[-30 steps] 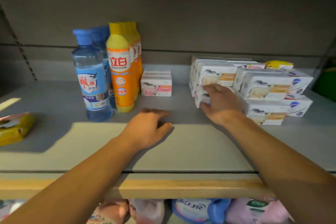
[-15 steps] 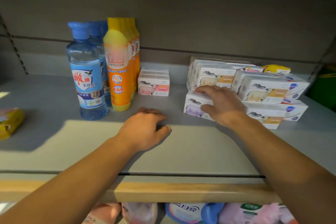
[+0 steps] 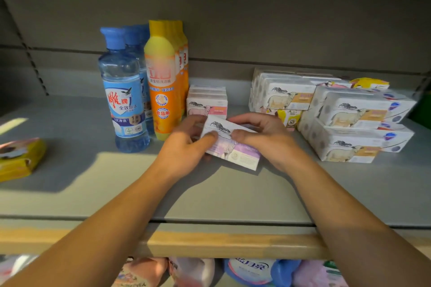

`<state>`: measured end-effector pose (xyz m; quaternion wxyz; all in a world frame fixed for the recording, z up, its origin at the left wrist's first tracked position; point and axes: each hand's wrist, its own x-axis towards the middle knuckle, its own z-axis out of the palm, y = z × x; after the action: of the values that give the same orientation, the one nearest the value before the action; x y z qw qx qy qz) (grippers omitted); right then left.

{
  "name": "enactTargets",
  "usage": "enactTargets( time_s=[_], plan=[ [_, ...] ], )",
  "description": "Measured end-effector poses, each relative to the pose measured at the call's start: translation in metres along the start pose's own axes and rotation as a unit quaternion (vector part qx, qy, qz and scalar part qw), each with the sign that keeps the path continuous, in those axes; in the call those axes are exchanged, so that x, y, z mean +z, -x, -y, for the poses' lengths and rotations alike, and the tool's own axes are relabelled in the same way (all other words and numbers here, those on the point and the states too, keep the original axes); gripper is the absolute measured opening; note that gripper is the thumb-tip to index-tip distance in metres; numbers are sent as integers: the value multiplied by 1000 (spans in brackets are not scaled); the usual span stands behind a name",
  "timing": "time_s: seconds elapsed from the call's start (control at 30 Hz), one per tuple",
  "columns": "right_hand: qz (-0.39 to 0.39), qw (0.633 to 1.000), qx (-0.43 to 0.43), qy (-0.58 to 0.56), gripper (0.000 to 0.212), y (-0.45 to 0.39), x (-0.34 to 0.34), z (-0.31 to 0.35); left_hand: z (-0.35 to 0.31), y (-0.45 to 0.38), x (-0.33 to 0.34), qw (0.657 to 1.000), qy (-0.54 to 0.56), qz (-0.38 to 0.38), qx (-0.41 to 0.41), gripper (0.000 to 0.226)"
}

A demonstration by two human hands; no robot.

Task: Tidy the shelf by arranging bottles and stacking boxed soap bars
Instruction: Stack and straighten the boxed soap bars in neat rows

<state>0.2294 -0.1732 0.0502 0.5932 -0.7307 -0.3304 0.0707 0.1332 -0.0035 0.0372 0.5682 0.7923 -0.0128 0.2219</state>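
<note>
The grey shelf (image 3: 233, 193) is filling most of the frame, its pale wooden front edge running across the lower part. Two bare forearms are reaching up from the bottom corners and converging at mid-frame, wrists angled inward toward each other.

At right of centre, stacks of white boxed soap bars (image 3: 349, 123) are sitting two high, sheep printed on their fronts, with a second stack (image 3: 282, 95) behind them nearer the back wall. In the upper left of centre, blue bottles (image 3: 123, 93) are standing upright in a row going back, and orange bottles (image 3: 162, 86) are standing just beside them, likewise lined front to back. A small stack of pink-labelled soap boxes (image 3: 207, 101) is sitting just right of the orange bottles. At the far left edge a yellow packet (image 3: 19, 158) is lying flat on the shelf.

The left hand (image 3: 184, 149) and the right hand (image 3: 265, 140) are both grasping a lilac-labelled soap box (image 3: 231, 144) at mid-frame, in front of the pink-labelled stack. The box is tilting, its far edge raised; whether its near edge is touching the shelf cannot be told. The left thumb is pressing on the box's top face with the fingers curling behind its left end; the right thumb is lying on top beside it, the right fingers wrapping over the far edge.
</note>
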Motion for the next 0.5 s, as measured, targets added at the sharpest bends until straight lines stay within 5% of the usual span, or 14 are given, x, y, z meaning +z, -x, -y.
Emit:
enactTargets(
  time_s=[0.17, 0.33, 0.4, 0.5],
  plan=[
    [-61, 997, -32, 19, 31, 9, 5, -4, -2, -3, 0, 994, 88, -44, -39, 19],
    [-8, 968, -123, 217, 79, 18, 3, -1, 4, -5, -2, 965, 200, -98, -135, 20],
    [-19, 960, -143, 242, 74, 17, 4, -2, 5, -6, -5, 955, 235, -93, -157, 20],
    [-65, 988, -83, 117, 41, 16, 6, -3, 2, -7, -6, 940, 285, -81, -167, 31]
  ],
)
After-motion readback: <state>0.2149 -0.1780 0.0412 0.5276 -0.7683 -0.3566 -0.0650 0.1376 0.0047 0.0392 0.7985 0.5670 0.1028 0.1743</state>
